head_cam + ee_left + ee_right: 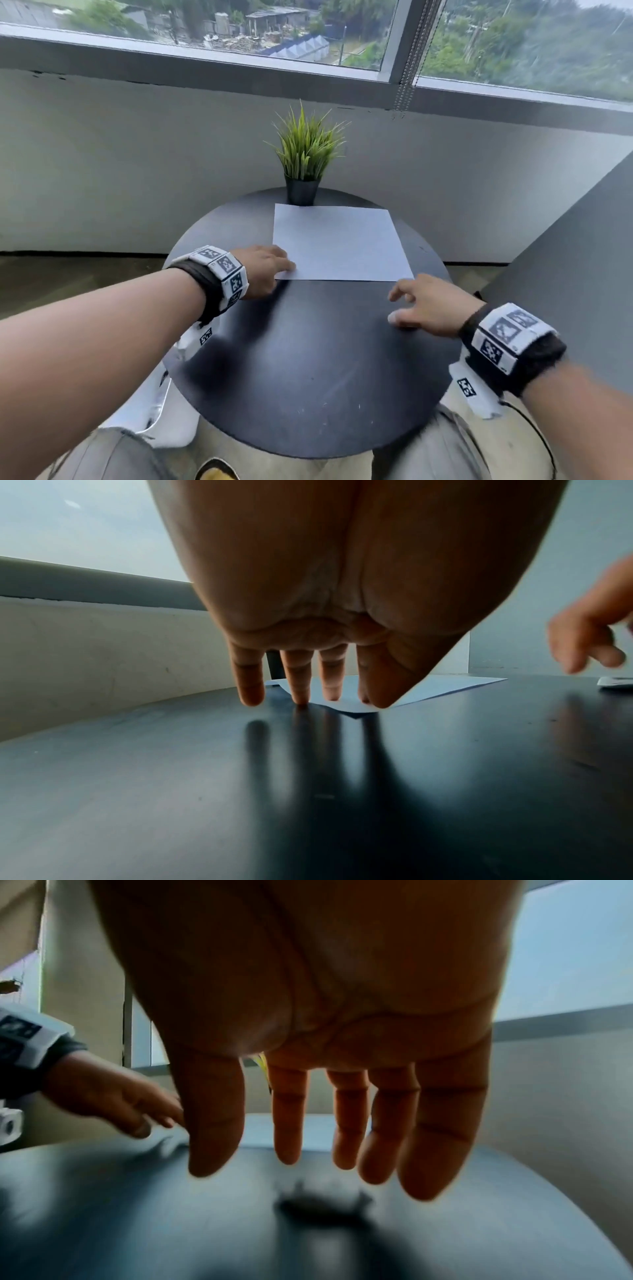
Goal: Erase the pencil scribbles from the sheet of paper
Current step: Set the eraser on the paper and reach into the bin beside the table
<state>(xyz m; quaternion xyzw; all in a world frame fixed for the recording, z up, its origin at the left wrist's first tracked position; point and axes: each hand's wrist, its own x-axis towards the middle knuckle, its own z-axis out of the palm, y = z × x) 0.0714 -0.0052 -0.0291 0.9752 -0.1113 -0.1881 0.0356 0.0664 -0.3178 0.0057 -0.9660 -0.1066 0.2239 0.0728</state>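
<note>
A white sheet of paper (337, 243) lies flat on the far half of the round black table (308, 370); no pencil marks show on it from here. My left hand (265, 270) rests with straight fingers (301, 693) on the table and the sheet's near-left corner. My right hand (424, 305) hovers with spread, relaxed fingers (346, 1123) just off the sheet's near-right corner and holds nothing. In the left wrist view a small flat white object (614, 682), perhaps an eraser, lies on the table below the right hand (589, 631). The head view does not show it.
A potted green plant (306, 154) in a black pot (301, 192) stands at the table's far edge, touching the sheet's far-left corner. Behind it is a white wall under a window. A white chair (150, 404) stands at the lower left, a grey partition (565, 257) at the right.
</note>
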